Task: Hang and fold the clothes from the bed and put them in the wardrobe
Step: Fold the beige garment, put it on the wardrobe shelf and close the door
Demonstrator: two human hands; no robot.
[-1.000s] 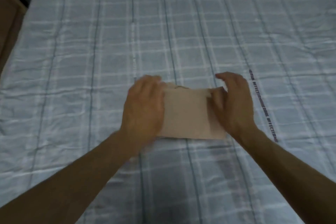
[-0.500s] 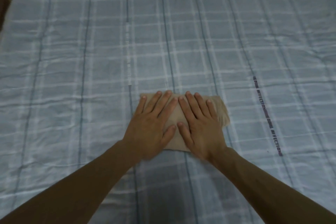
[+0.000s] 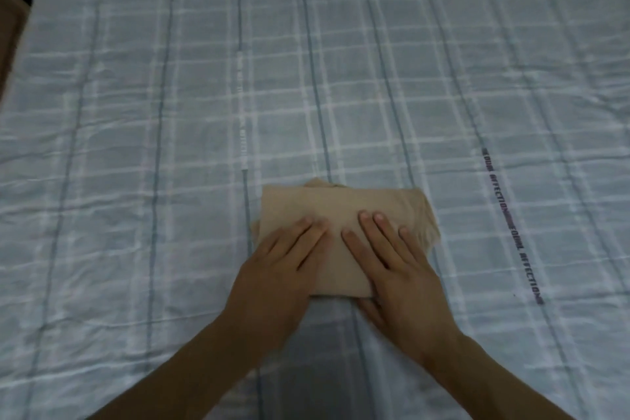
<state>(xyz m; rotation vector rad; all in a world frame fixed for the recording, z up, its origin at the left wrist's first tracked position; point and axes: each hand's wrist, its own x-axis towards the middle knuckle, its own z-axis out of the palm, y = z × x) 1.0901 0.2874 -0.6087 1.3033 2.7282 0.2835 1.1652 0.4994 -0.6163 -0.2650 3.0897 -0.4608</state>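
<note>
A small beige garment (image 3: 341,208), folded into a compact rectangle, lies on the bed (image 3: 170,147) just in front of me. My left hand (image 3: 283,269) rests flat on its near left part, fingers stretched out. My right hand (image 3: 395,266) lies flat on its near right part, thumb hooked at the near edge. Both palms press on the cloth and neither grips it. The far half of the garment is uncovered.
The bed is covered by a light blue checked sheet with dark stripes and a printed text line (image 3: 511,232) to the right. A brown wooden edge (image 3: 8,31) shows at the far left.
The hands went from holding the garment's left and right sides to pressing flat on top, then slid toward me, uncovering its far half.
</note>
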